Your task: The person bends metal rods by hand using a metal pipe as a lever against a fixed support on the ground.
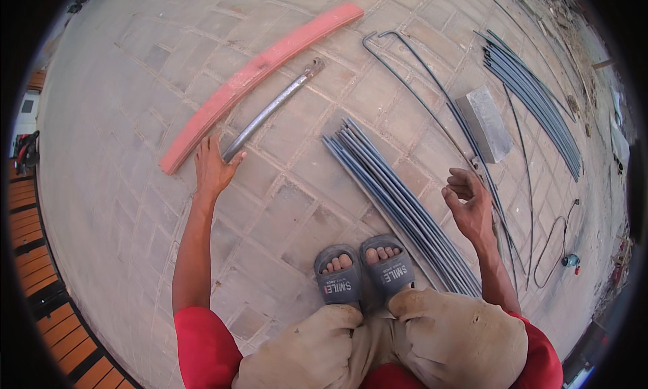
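Note:
My left hand point(214, 169) is at the lower end of a grey metal bar point(266, 113), thumb spread away from the fingers. The end of the bar lies in the gap between them; whether the palm touches it is hidden. The bar's far end has a rusty, knobbly head. Beside it lies a long red beam point(250, 84), with my left fingertips near its edge. Loosely curled, my right hand point(469, 203) hovers near two thin rods with hooked ends point(432, 112), thumb and fingers apart with nothing visible between them.
A bundle of straight steel rods point(405, 206) lies close to my sandalled feet point(364, 267). Further right are a grey rectangular block point(484, 124), a second rod bundle point(533, 102) and a cable with a teal end point(571, 261). Orange slats point(30, 257) run along the left edge.

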Demonstrator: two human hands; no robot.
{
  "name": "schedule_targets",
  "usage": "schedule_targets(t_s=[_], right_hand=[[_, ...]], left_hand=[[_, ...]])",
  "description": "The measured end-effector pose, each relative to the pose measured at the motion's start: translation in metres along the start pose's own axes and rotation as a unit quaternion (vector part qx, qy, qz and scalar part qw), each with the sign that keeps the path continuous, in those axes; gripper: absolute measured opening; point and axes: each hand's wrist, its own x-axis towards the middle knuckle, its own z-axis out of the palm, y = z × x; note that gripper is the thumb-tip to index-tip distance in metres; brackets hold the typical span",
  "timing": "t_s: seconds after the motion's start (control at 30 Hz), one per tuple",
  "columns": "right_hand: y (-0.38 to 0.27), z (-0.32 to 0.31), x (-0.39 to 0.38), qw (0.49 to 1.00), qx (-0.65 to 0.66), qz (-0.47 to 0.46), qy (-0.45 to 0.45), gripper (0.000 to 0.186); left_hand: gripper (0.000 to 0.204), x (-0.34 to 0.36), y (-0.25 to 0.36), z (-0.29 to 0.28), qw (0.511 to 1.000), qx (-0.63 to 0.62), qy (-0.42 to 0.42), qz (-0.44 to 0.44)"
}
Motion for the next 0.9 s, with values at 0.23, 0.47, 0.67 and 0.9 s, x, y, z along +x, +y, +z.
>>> schedule_targets(t_s=[0.23,0.47,0.67,0.9], right_hand=[[0.000,-0.068,0.005,0.982,-0.094,-0.095,0.132,0.040],[0.063,0.038,-0.037,0.985,-0.143,-0.093,-0.017,0.044],[0.102,0.062,-0.053,0.972,-0.191,-0.130,-0.032,0.049],[0.157,0.038,-0.002,0.860,-0.421,-0.286,-0.026,0.049]], left_hand=[[0.065,-0.069,-0.031,0.032,0.993,0.066,-0.014,-0.092],[0.055,-0.072,-0.053,0.019,0.996,0.029,-0.082,-0.001],[0.060,-0.104,0.084,-0.093,0.967,-0.187,-0.171,-0.027],[0.053,-0.104,0.098,-0.189,0.735,-0.613,-0.271,-0.104]])
